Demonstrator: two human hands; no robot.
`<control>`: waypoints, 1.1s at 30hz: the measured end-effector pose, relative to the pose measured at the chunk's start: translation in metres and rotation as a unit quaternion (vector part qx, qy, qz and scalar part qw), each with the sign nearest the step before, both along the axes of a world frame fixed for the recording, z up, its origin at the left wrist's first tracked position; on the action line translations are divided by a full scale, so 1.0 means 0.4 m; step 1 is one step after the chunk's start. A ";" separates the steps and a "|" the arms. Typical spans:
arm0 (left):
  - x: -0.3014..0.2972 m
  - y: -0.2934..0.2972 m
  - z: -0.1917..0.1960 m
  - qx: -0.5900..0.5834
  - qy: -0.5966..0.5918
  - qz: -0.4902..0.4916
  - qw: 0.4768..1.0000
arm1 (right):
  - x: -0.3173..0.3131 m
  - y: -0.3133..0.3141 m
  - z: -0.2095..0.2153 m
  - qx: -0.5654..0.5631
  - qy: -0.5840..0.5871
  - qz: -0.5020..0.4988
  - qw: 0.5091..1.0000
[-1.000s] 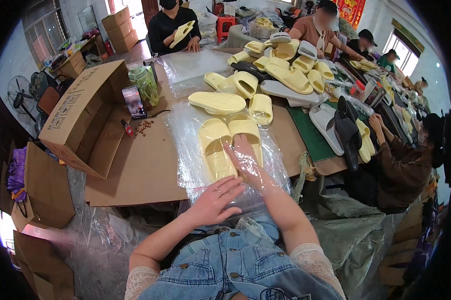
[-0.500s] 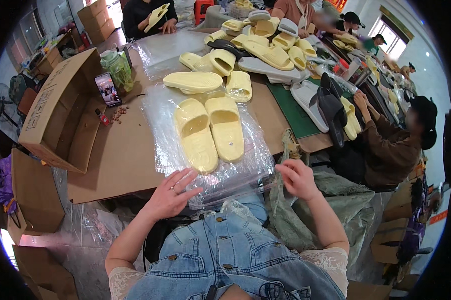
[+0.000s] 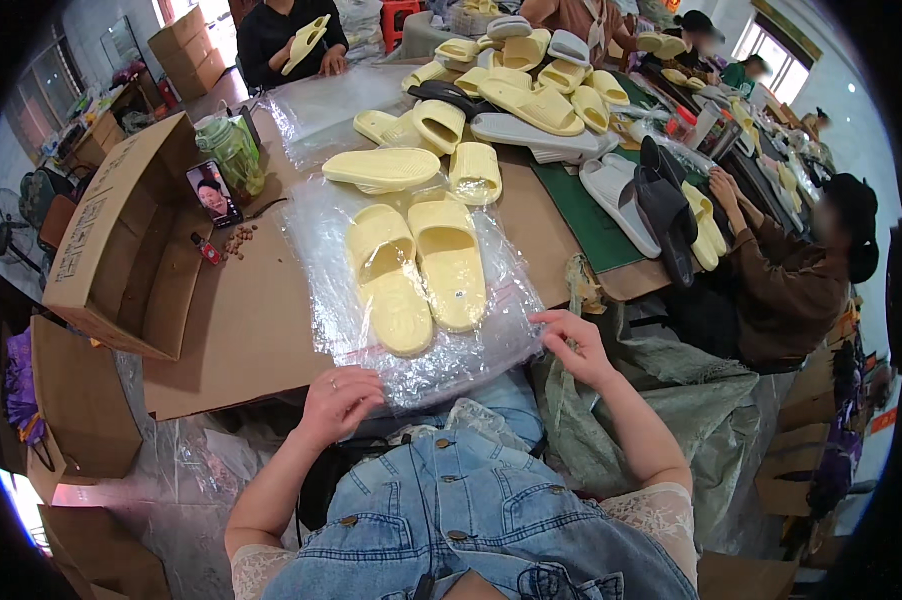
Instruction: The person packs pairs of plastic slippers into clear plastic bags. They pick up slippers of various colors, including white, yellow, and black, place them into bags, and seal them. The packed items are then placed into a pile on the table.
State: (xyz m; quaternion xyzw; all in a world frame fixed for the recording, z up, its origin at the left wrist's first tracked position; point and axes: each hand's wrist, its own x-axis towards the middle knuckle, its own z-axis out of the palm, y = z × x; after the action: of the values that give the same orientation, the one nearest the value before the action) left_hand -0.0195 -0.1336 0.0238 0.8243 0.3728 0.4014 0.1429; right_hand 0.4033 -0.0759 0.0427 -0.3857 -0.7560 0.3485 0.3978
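Note:
A pair of pale yellow slide slippers [image 3: 401,300] lies side by side, toe straps away from me, on clear plastic bags [image 3: 326,290] at the table's near edge. Whether film covers the slippers is hard to tell. My left hand [image 3: 341,403] is closed with curled fingers at the near left corner of the top bag. At its near right corner, my right hand [image 3: 576,347] pinches the film between thumb and fingers. Just beyond the pair are a slipper on its side [image 3: 381,169] and an upright yellow slipper [image 3: 476,174].
A heap of yellow, grey and black slippers [image 3: 531,105] covers the far side. To the left are an open cardboard box [image 3: 121,240], a phone [image 3: 214,194], a green bottle [image 3: 231,155] and a small red bottle [image 3: 207,250]. Co-workers sit around; one in brown [image 3: 791,290] is at right.
My left hand has drawn back toward me and its spread fingers have curled in at the bag's edge. My right hand has shifted slightly left and up onto the bag's corner.

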 end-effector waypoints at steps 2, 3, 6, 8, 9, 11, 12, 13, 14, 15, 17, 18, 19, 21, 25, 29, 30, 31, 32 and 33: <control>0.003 0.000 -0.015 -0.073 -0.065 0.045 0.994 | -0.014 0.004 -0.014 -0.032 0.059 -0.029 0.997; 0.009 -0.003 -0.021 -0.121 -0.099 0.078 0.985 | -0.019 0.004 -0.021 -0.079 0.089 -0.054 0.991; 0.035 0.016 -0.010 -0.242 -0.216 0.144 0.935 | -0.045 0.013 -0.040 -0.175 0.163 -0.122 0.963; 0.053 0.049 0.011 -0.285 -0.256 0.171 0.908 | -0.070 0.040 -0.041 -0.177 0.184 -0.164 0.953; 0.060 0.060 0.027 -0.294 -0.254 0.185 0.903 | -0.075 0.054 -0.053 -0.143 0.153 -0.182 0.961; 0.061 0.083 0.027 -0.314 -0.243 0.205 0.895 | -0.086 0.087 -0.070 -0.071 0.090 -0.216 0.970; 0.056 0.103 0.005 -0.325 -0.234 0.210 0.892 | -0.091 0.103 -0.075 -0.026 0.011 -0.244 0.969; 0.055 0.113 0.004 -0.338 -0.223 0.216 0.888 | -0.103 0.114 -0.076 0.018 -0.069 -0.271 0.960; 0.057 0.116 0.003 -0.332 -0.203 0.229 0.892 | -0.113 0.124 -0.074 0.062 -0.147 -0.295 0.942; 0.066 0.118 0.003 -0.325 -0.183 0.244 0.895 | -0.120 0.122 -0.072 0.048 -0.153 -0.285 0.945; 0.075 0.134 0.005 -0.320 -0.150 0.263 0.898 | -0.131 0.125 -0.095 0.068 -0.206 -0.309 0.926; 0.079 0.135 0.007 -0.317 -0.137 0.267 0.900 | -0.137 0.125 -0.104 0.080 -0.231 -0.319 0.916; 0.083 0.138 0.009 -0.313 -0.123 0.272 0.901 | -0.145 0.110 -0.084 0.044 -0.245 -0.318 0.915; 0.083 0.135 0.015 -0.298 -0.102 0.287 0.905 | -0.195 0.098 -0.025 0.197 -0.227 -0.354 0.886; 0.094 0.138 -0.012 -0.276 -0.086 0.299 0.909 | -0.276 0.033 -0.007 0.318 -0.229 -0.253 0.885; 0.087 0.139 -0.021 -0.254 -0.051 0.317 0.912 | -0.403 -0.021 -0.008 0.303 -0.224 0.006 0.926; 0.090 0.138 -0.015 -0.256 -0.056 0.314 0.913 | -0.420 -0.028 -0.008 0.305 -0.235 0.057 0.921; 0.090 0.132 -0.012 -0.258 -0.065 0.316 0.911 | -0.430 -0.022 -0.022 0.268 -0.244 0.033 0.931; 0.092 0.129 -0.002 -0.258 -0.073 0.319 0.909 | -0.436 -0.009 -0.043 0.231 -0.251 0.008 0.940; 0.099 0.127 0.013 -0.291 -0.085 0.308 0.902 | -0.439 -0.001 -0.057 0.193 -0.257 -0.016 0.947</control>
State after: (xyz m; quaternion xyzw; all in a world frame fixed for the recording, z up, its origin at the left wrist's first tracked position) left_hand 0.0199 -0.0828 0.0291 0.5522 0.6951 0.3677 0.2770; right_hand 0.2276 -0.0765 0.0201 -0.3896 -0.8794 0.0782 0.2622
